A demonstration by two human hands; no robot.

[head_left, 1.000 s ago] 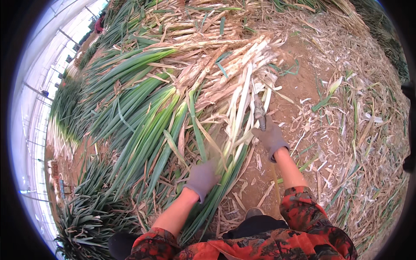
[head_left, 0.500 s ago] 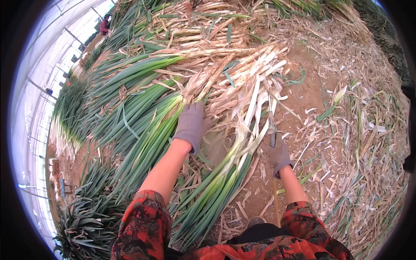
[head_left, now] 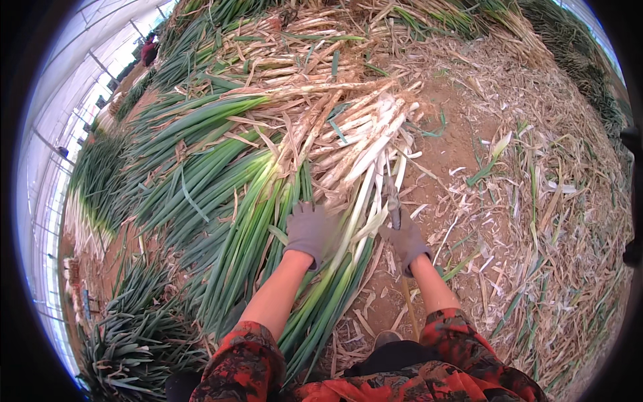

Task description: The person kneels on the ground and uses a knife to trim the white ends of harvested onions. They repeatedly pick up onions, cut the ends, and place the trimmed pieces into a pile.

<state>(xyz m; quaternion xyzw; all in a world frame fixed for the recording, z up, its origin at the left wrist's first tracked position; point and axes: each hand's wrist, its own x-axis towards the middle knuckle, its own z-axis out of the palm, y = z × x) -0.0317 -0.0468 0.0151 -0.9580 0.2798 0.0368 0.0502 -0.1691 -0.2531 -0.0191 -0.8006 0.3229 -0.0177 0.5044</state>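
Long green onions lie in a heap in front of me, their green leaves (head_left: 181,157) to the left and pale, soil-stained stalks toward the middle. My left hand (head_left: 305,231), in a grey glove, has its fingers curled over the leaves of a green onion (head_left: 303,179). In its grey glove, my right hand (head_left: 405,242) is closed around a grey gun-like tool (head_left: 394,209), with a thin yellowish hose (head_left: 410,305) running down from it. Between the hands lies a bunch of peeled green onions (head_left: 358,218), with white stalks pointing away and leaves toward me.
Dry peelings (head_left: 536,221) cover the soil on the right. More leafy bundles (head_left: 144,328) stand at the lower left and along the left side. A pale plastic greenhouse wall (head_left: 57,127) curves along the far left, and another person (head_left: 149,50) is far off there.
My left hand has come down and nearer to me along the leaves, uncovering dark green leaves above it. My right hand with the tool has shifted slightly left, and the view has turned a little.
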